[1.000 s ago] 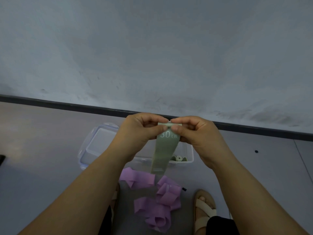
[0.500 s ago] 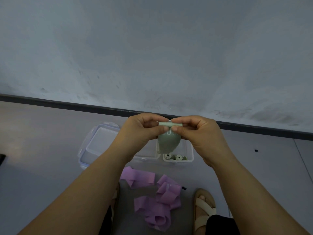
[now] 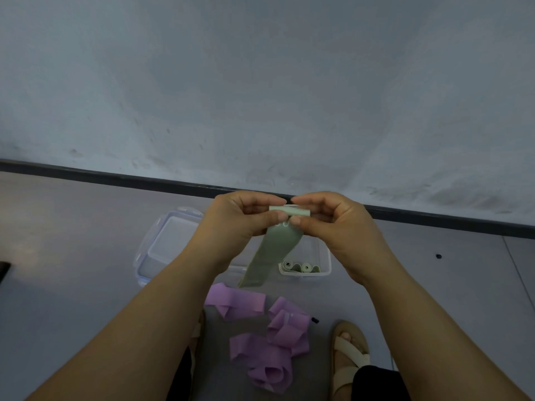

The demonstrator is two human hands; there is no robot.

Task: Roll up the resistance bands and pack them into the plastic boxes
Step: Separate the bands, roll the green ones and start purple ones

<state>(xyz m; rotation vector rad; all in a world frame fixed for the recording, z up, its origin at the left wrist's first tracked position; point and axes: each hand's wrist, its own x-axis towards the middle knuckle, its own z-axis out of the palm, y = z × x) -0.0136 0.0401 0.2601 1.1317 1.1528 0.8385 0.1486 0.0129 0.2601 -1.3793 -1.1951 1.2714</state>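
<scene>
I see green band (image 3: 270, 250) held up in front of me, above clear plastic box (image 3: 324, 263) on floor. Rolled end lies crosswise, left to right; loose tail hangs down, slanting toward my left. Matte sage green, faint white print near roll. Left hand (image 3: 240, 221) and right hand (image 3: 333, 224) both pinching roll. Rolled green bands (image 3: 298, 267) in box; purple bands (image 3: 269, 337) heaped near sandal (image 3: 348, 354).
</scene>
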